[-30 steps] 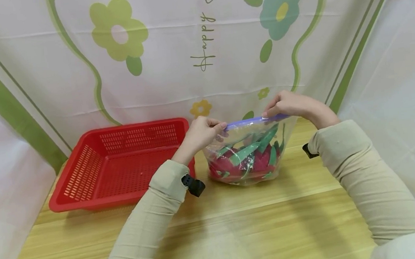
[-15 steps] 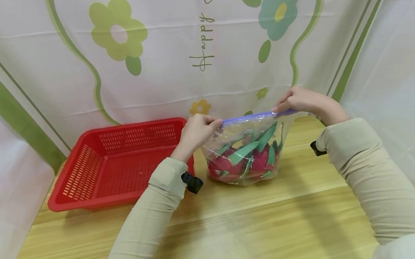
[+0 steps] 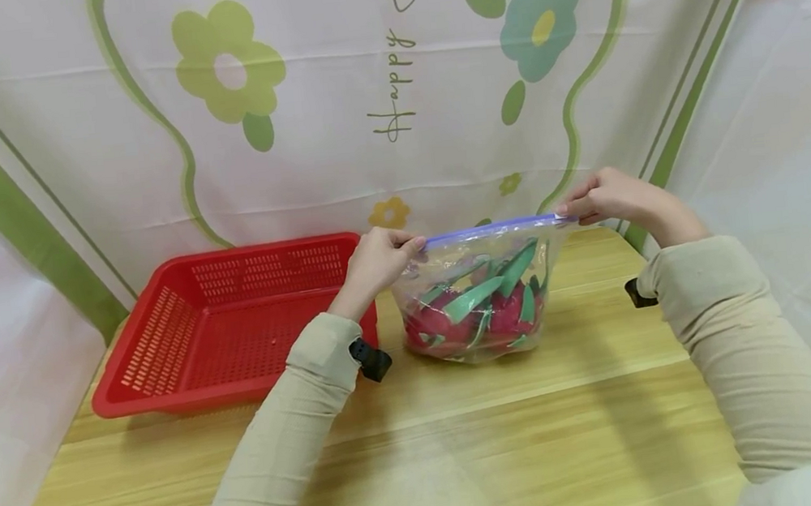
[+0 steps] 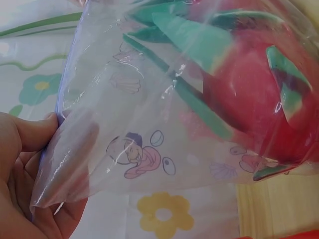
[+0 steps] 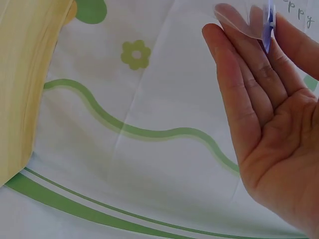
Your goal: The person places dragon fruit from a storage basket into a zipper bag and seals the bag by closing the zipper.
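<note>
A clear zip bag (image 3: 464, 255) with a purple top strip stands upright on the table. Pink-red dragon fruits (image 3: 448, 318) with green scales show through its plastic, bunched at the bottom. My left hand (image 3: 373, 264) pinches the bag's top left corner between thumb and fingers. In the left wrist view, the thumb of that hand (image 4: 25, 159) presses along the purple strip. At the strip's right end, my right hand (image 3: 620, 196) pinches the small white slider (image 3: 561, 214). The right wrist view shows this hand's (image 5: 269, 109) thumb and fingers at the bag's corner.
A red perforated plastic basket (image 3: 251, 325) stands on the wooden table (image 3: 439, 453), left of the bag and close to my left forearm. Behind the table hangs a white curtain (image 3: 331, 89) printed with flowers.
My right hand has slid rightward along the purple strip with the white slider, reaching the strip's right end. My left hand has shifted slightly left and still holds its corner.
</note>
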Motion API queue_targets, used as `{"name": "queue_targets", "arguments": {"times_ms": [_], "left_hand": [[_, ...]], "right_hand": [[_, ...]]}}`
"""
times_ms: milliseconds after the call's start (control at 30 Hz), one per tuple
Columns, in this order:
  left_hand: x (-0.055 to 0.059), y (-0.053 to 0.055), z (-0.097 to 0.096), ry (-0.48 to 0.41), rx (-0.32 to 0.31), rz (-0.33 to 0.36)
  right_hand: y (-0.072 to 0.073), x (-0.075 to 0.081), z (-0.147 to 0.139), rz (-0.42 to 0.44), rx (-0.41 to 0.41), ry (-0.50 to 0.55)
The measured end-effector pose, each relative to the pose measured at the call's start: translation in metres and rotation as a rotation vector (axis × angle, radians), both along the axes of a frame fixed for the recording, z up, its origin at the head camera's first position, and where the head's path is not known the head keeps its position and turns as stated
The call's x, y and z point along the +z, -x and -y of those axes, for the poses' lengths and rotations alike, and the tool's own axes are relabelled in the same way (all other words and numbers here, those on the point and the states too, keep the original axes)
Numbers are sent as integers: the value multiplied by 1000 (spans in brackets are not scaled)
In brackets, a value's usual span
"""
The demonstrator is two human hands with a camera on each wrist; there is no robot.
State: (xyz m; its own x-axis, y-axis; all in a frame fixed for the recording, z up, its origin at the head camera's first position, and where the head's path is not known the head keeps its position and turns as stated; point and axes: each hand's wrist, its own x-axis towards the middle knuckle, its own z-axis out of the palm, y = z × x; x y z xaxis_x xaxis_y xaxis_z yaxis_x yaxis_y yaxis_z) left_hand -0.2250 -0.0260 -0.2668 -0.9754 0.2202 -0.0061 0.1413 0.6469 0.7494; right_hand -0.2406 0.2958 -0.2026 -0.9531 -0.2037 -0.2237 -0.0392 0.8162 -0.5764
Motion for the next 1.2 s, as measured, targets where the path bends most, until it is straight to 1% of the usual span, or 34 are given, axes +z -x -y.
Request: {"name": "queue_targets", "arguments": {"times_ms": [133, 233, 333, 433, 500, 600, 700, 767, 833, 900, 933, 1000, 1067, 1133, 1200], "left_hand": [[-5, 1, -3, -26, 33, -5], [-13, 0, -7, -34, 66, -9], [-22, -2, -11, -25, 98, -25], [-27, -4, -15, -21, 128, -44], [-31, -6, -20, -37, 150, -58], [-39, -9, -28, -68, 194, -85], [-49, -12, -36, -108, 234, -128], [-55, -14, -40, -134, 253, -158], [-61, -15, -43, -161, 284, -160], [-68, -16, -46, -212, 331, -136], [-72, -16, -48, -257, 359, -117], [-82, -15, -51, -374, 414, -71], [-90, -16, -53, -495, 457, -28], [-97, -16, -54, -596, 484, -2], [-102, -17, -54, -654, 497, 16]], "right_hand": [[1, -6, -3, 3, -19, 8], [2, -13, -3, -3, -39, 20], [2, -23, -3, -4, -54, 49], [1, -34, -6, -1, -60, 74], [0, -41, -7, -13, -72, 90], [0, -52, -8, -25, -99, 156], [1, -67, -7, -45, -141, 266], [1, -78, -6, -79, -174, 329], [1, -88, -4, -130, -208, 352], [0, -99, -1, -171, -244, 361], [0, -104, 1, -187, -261, 368], [0, -113, 5, -199, -280, 392], [0, -122, 9, -200, -298, 440], [1, -129, 14, -208, -319, 494], [2, -135, 19, -217, -342, 534]]}}
